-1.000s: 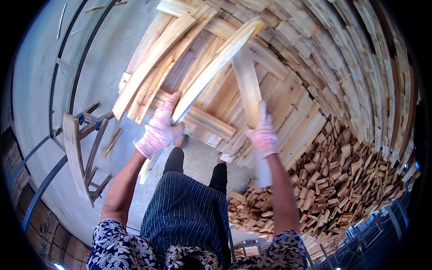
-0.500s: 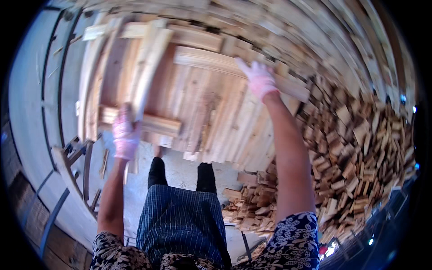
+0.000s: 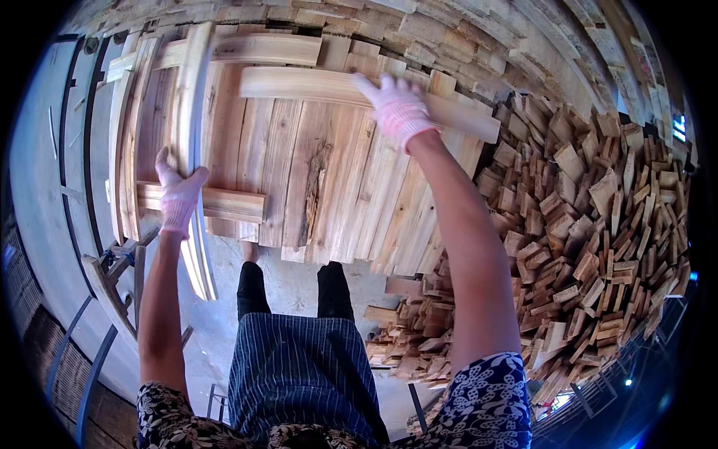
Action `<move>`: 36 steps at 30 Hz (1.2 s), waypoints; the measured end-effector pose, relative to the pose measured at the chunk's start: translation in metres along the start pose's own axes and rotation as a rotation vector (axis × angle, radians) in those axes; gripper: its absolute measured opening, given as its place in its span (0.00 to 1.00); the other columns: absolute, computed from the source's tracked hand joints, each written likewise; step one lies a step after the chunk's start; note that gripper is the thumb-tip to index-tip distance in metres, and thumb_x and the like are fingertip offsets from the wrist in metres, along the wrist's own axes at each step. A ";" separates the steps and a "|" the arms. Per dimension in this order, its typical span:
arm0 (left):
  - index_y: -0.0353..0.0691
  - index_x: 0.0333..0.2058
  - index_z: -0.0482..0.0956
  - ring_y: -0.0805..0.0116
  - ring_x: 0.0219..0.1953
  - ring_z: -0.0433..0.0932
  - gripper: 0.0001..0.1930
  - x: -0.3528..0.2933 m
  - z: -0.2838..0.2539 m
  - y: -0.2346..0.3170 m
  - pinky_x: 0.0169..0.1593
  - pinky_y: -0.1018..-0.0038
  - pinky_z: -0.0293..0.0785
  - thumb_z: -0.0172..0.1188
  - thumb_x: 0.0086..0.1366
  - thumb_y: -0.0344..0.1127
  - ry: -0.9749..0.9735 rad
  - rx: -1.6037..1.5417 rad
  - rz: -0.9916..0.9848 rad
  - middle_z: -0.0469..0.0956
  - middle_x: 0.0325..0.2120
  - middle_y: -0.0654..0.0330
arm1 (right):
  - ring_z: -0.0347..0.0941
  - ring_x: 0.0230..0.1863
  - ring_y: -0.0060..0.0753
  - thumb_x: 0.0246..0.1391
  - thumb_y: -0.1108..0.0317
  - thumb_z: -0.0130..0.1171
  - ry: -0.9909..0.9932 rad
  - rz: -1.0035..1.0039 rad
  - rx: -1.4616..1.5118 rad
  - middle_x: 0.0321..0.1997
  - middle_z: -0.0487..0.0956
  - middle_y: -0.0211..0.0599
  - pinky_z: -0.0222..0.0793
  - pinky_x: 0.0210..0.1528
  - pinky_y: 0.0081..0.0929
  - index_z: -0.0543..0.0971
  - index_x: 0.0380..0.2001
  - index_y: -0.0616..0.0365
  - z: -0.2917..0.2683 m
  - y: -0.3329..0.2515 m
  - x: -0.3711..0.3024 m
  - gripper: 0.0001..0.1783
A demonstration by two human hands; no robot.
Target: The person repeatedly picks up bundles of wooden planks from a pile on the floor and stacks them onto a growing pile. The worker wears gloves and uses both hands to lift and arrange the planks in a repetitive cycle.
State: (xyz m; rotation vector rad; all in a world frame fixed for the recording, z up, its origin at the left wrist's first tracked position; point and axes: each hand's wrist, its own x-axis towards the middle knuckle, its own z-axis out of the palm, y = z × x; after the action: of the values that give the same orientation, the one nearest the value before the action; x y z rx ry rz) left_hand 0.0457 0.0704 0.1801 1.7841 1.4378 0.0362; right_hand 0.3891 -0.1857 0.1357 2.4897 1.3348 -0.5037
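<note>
My left hand [image 3: 177, 194], in a pinkish-white knit glove, is closed around long pale wooden slats [image 3: 192, 90] that run away from me. Their near ends pass the edge of the boards below. Farther right, my gloved right hand [image 3: 400, 111] grips a wide plank [image 3: 299, 84] lying crosswise, its fingers over the far edge and slightly blurred. Beneath both lies a layer of side-by-side boards [image 3: 288, 150], one with a dark, rough split. A short wooden crosspiece [image 3: 232, 205] rests on them just right of my left hand.
A large heap of short wood offcuts [image 3: 576, 224] rises at the right. Stacked planks [image 3: 464, 37] line the far side. Another crosspiece [image 3: 265, 49] lies along the boards' far edge. At left are a wooden frame [image 3: 112, 295] and pale panels [image 3: 37, 157] with dark bars.
The slats have shifted left with my left hand, and their near ends now show below it. My right hand and the crosswise plank have moved left. The whole view has shifted slightly.
</note>
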 end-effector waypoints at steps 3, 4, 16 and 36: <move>0.43 0.72 0.50 0.62 0.43 0.80 0.48 -0.040 -0.030 0.002 0.47 0.69 0.79 0.70 0.57 0.35 -0.049 -0.107 -0.079 0.80 0.46 0.52 | 0.65 0.66 0.55 0.63 0.60 0.61 -0.020 -0.003 -0.001 0.69 0.66 0.49 0.57 0.68 0.60 0.51 0.77 0.24 0.003 0.023 -0.017 0.45; 0.42 0.71 0.54 0.63 0.44 0.80 0.46 -0.058 -0.036 0.000 0.48 0.69 0.78 0.70 0.57 0.35 -0.074 -0.218 -0.082 0.80 0.47 0.53 | 0.65 0.66 0.55 0.62 0.60 0.61 -0.048 -0.002 -0.023 0.69 0.67 0.49 0.57 0.69 0.60 0.51 0.77 0.24 0.004 0.029 -0.017 0.45; 0.33 0.49 0.75 0.43 0.58 0.75 0.23 -0.292 0.097 -0.184 0.64 0.32 0.68 0.73 0.55 0.30 -0.551 -1.388 -1.114 0.78 0.49 0.47 | 0.65 0.66 0.59 0.58 0.57 0.62 0.010 -0.166 0.027 0.63 0.69 0.55 0.59 0.68 0.56 0.63 0.73 0.38 -0.021 0.024 -0.015 0.39; 0.35 0.52 0.74 0.44 0.57 0.74 0.25 -0.275 0.166 -0.187 0.67 0.34 0.66 0.72 0.57 0.29 -0.611 -1.480 -1.077 0.77 0.52 0.49 | 0.67 0.57 0.70 0.58 0.59 0.62 -0.135 0.659 0.238 0.61 0.65 0.64 0.68 0.58 0.57 0.59 0.72 0.42 0.120 -0.013 -0.240 0.40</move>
State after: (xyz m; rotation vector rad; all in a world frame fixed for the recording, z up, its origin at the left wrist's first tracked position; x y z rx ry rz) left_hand -0.1168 -0.2493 0.0820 -0.2421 1.1312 -0.0107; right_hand 0.2338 -0.4050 0.1278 2.8111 0.3672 -0.6733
